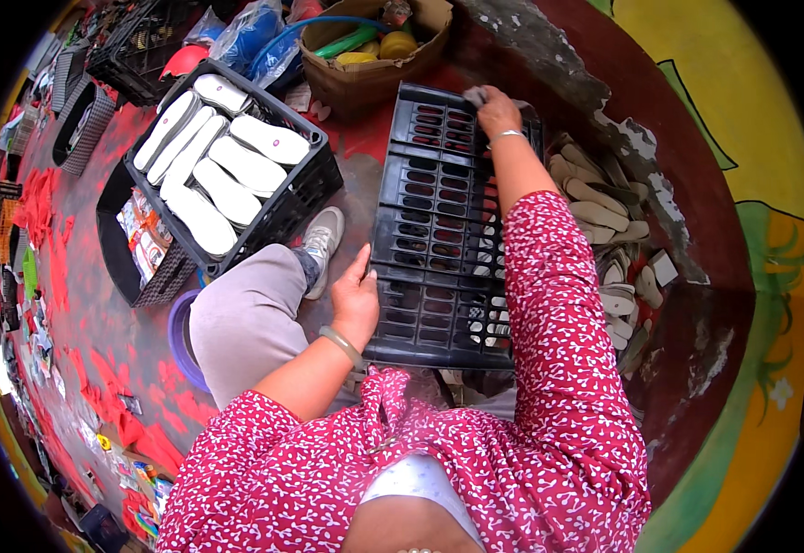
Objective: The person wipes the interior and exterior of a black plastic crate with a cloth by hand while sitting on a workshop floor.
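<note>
A black plastic crate (434, 207) with rows of oblong slots stands in front of me, a slotted face toward me. At its left edge is my left hand (356, 309), thumb and fingers closed on the rim. My right hand (499, 115) is at the crate's far right corner, its fingers closed around a small crumpled greyish piece that looks like a rag (475, 96). Through the slots I see bits of red and white behind. To the left, another black crate (324, 175) holds rows of white shoe soles (245, 166).
Loose beige soles (596, 207) lie heaped on the right, beside the wall. A cardboard box (356, 83) with yellow and green things stands at the far side. Left of my knee are a dark woven basket (164, 281) and a purple basin rim (181, 341).
</note>
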{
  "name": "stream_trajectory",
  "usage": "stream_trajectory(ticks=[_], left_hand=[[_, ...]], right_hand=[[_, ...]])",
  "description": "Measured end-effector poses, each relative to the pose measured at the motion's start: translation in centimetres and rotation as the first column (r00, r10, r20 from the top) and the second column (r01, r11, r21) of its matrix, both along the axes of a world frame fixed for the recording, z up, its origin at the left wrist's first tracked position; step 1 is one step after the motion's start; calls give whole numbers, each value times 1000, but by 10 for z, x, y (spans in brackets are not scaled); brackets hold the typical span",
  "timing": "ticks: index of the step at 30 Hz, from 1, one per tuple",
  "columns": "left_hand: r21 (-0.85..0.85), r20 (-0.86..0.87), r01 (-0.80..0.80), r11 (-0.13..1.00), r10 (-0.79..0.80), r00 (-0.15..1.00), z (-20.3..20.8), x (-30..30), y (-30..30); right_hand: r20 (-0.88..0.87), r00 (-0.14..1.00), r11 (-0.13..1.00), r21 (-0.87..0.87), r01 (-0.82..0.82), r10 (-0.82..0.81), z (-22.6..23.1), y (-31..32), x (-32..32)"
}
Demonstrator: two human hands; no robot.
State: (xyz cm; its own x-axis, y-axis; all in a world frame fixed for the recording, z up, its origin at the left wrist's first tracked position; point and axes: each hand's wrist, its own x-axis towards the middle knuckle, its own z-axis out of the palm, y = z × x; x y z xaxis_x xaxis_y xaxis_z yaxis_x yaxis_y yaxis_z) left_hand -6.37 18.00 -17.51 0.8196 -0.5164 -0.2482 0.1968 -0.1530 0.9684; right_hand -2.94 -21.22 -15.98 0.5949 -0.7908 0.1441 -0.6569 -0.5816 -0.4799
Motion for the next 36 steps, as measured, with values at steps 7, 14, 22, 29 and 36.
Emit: stream_trajectory(ticks=[7, 14, 22, 29, 36], left_hand=[[2, -6, 18, 1000, -18, 1000, 2, -1, -4], [29, 85, -8, 1000, 6, 996, -8, 1, -2], [64, 128, 25, 998, -33, 991, -24, 13, -7], [-81, -156, 47, 996, -59, 986, -4, 14, -14], [-192, -173, 125, 973, -159, 972, -15, 23, -13]], right_hand=[[207, 915, 921, -261, -290, 347, -15, 90, 101], [135, 953, 945, 153, -290, 271, 8, 143, 39], [196, 948, 947, 153, -281, 250, 18, 178, 13], [154, 822, 835, -157, -527, 547, -4, 224, -61], [52, 780, 781, -3, -625, 624, 27, 295, -162]])
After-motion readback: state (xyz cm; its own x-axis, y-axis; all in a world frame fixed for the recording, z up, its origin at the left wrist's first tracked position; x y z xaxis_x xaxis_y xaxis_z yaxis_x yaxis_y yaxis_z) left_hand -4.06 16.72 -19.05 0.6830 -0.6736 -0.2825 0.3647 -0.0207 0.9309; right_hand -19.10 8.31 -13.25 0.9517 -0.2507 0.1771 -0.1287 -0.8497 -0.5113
